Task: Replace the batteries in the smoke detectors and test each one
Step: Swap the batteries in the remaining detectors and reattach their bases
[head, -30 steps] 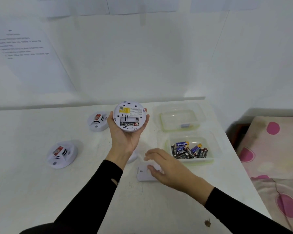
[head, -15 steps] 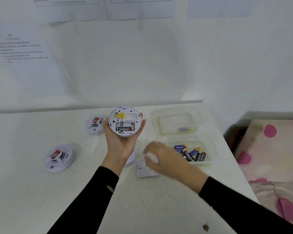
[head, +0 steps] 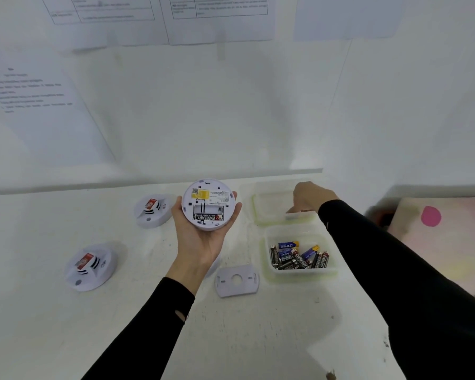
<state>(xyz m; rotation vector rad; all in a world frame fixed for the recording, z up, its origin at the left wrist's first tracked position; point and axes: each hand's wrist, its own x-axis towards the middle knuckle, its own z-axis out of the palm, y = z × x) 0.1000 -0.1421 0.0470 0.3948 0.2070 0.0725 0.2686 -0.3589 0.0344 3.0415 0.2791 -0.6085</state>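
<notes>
i cup the smoke detector (head: 208, 205) in my left hand (head: 200, 242), lifted off the table (head: 121, 325) with its back turned up toward me, so the open battery bay faces my eyes and my other hand is free to work. my palm sits under it and my fingers and thumb curl up round its rim. one battery (head: 209, 218) lies in the near slot; the slot above it looks empty, so i judge this unit half done.

my right hand (head: 310, 196) is out at 3 o'clock from the detector, over the far clear tub (head: 269, 218), knuckles up and fingers pointing down into it. i cannot tell whether they pinch anything or are slack; the tips are blurred.

the tub of batteries (head: 299, 272) sits at 4 o'clock, just beside the far one, within easy reach, probably one for fresh cells and one for spent. the mounting plate (head: 237, 281) lies flat at 5 o'clock, set aside for refitting. two more detectors wait face up: one (head: 152, 211) at 9 o'clock, one (head: 91, 266) at 8 o'clock, well apart.
</notes>
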